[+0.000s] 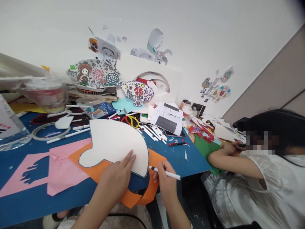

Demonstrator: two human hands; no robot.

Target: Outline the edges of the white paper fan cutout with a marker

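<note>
A white fan-shaped board with a dark outline lies on orange paper near the table's front edge. My left hand rests on its lower part, palm down with fingers stretched out. To the right, my right hand is closed round a white marker. The marker's dark tip is at the board's right edge; whether it touches cannot be told. Part of the orange paper hangs over the table edge. Pink paper with a cut-out shape lies to the left.
On the blue table are yellow-handled scissors, several markers, a tape roll and a red pen. A water bottle stands far left. A person sits at the right, arm near green paper.
</note>
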